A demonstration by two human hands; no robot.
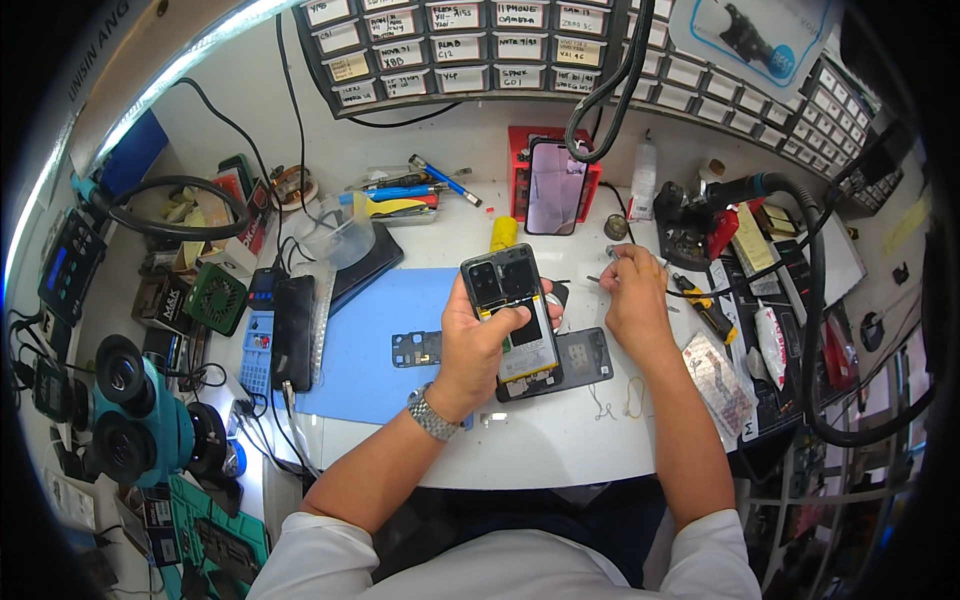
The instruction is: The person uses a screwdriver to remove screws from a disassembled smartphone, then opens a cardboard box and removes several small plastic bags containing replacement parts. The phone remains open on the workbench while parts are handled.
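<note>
My left hand (478,335) holds an opened smartphone (520,345) with its back off. The camera block, black inner parts and battery show, and my thumb lies across the middle of it. Below and partly behind this phone, a dark grey phone cover (585,362) rests on the white tabletop. On the blue mat (350,385), left of my hand, lies a dark phone frame piece (415,349) with cutouts. To the right, my right hand (637,298) is low over the table, fingers pinched round a thin tool (594,279) that they mostly hide.
A phone (557,187) leans upright on a red stand (520,150) at the back. Left stand another black phone (293,330) and a teal microscope (165,430). Yellow-black pliers (712,318) lie right, near a thick black hose (812,300). Labelled drawers (450,45) line the wall.
</note>
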